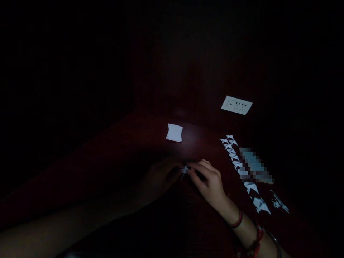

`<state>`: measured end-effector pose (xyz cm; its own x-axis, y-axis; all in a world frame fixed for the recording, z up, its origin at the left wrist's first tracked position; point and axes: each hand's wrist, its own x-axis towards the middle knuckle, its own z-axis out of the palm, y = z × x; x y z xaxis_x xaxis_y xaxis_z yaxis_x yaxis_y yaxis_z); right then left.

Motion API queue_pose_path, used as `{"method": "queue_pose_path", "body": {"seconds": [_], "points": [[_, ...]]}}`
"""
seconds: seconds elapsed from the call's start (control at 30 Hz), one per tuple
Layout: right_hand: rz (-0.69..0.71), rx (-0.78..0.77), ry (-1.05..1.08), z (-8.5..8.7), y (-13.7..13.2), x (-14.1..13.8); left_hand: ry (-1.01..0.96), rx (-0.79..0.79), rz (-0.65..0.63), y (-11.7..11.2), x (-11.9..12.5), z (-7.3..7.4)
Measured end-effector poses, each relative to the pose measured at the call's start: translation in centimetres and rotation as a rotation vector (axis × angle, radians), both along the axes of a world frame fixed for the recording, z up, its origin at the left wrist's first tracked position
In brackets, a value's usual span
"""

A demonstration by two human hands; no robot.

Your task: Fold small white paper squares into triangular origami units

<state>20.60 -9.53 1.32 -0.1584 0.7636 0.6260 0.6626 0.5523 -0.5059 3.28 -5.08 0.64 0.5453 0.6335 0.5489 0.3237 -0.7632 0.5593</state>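
Right hand (208, 181) grip is pinching the small folded piece (185, 170), sitting nearer than the paper square (174, 132). Left hand (158, 177) is touching it, grip too dim to tell. My take: keep edges aligned, pressing the crease against the desk (120, 152). Folded row (233, 153) is lying right of the square.
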Motion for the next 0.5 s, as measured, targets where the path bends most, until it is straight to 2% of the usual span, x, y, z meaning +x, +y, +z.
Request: {"method": "queue_pose_path", "body": {"seconds": [0.23,0.5], "points": [[0.023,-0.060,-0.078,0.21,0.09,0.30,0.006,-0.071,-0.005,0.00,-0.08,-0.06],[0.002,-0.091,-0.080,0.45,-0.16,0.38,-0.013,-0.039,-0.011,0.26,-0.07,-0.53]]}}
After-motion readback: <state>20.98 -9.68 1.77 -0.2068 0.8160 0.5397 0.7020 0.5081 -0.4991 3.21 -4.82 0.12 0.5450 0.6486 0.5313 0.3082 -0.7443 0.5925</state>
